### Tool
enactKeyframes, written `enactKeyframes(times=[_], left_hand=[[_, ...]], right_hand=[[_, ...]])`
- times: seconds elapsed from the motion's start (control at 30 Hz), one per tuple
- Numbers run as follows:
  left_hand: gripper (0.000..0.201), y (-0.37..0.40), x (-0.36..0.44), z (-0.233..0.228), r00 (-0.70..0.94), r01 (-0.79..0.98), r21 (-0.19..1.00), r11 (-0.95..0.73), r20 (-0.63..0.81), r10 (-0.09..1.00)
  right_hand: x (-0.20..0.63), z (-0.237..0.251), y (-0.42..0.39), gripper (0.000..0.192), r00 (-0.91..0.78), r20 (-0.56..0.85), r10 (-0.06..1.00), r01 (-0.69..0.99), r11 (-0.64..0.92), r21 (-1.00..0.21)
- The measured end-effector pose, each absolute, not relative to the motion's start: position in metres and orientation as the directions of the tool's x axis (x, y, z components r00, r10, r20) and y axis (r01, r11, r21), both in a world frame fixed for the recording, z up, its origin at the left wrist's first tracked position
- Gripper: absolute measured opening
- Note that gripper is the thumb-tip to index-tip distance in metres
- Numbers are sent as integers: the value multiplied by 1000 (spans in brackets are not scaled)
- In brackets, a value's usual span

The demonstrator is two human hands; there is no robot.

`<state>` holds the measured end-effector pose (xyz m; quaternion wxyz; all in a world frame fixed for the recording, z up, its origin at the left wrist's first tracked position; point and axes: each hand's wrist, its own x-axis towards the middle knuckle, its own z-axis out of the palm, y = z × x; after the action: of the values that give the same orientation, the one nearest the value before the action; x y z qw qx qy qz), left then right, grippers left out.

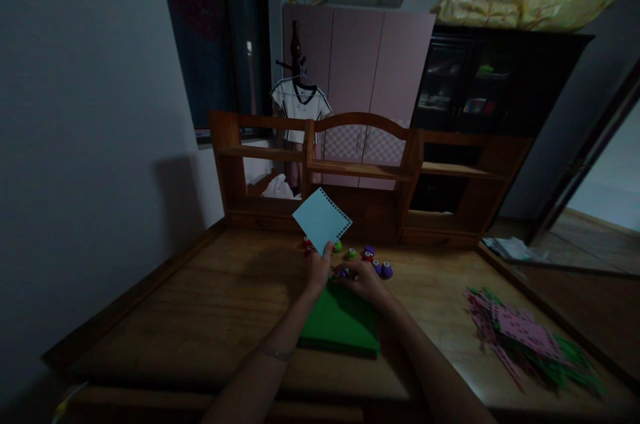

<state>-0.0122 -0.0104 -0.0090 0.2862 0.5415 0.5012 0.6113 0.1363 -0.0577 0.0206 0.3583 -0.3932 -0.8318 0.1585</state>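
Note:
My left hand (319,271) is closed on a light-blue sheet of paper (320,219) with a row of punched holes along one edge, held tilted with a corner up. Close beside it, my right hand (367,281) has its fingers bent together over the far edge of a flat green block (340,324). A bit of purple (344,273) shows at those fingertips, but I cannot tell what they hold. Just beyond the hands are small round figures with big eyes: a green one (351,254), a red one (307,250) and a purple one (387,270).
A pile of pink and green cut strips (530,337) lies at the right of the wooden table (215,297). Along the table's back stands a low wooden shelf (360,171). A white wall (100,144) borders the left side. The room is dim.

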Motion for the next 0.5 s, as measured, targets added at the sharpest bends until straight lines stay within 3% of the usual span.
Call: enactKeyframes(times=[0.23,0.5], left_hand=[[42,-8,-15,-10,-305,181,926,-332,374,876],[43,-11,-14,-7,-325,139,935,-327,355,876]], right_hand=[[138,24,-52,28,-263,599,757,509,636,-580],[132,23,-59,25,-383,563,732,493,677,-546]])
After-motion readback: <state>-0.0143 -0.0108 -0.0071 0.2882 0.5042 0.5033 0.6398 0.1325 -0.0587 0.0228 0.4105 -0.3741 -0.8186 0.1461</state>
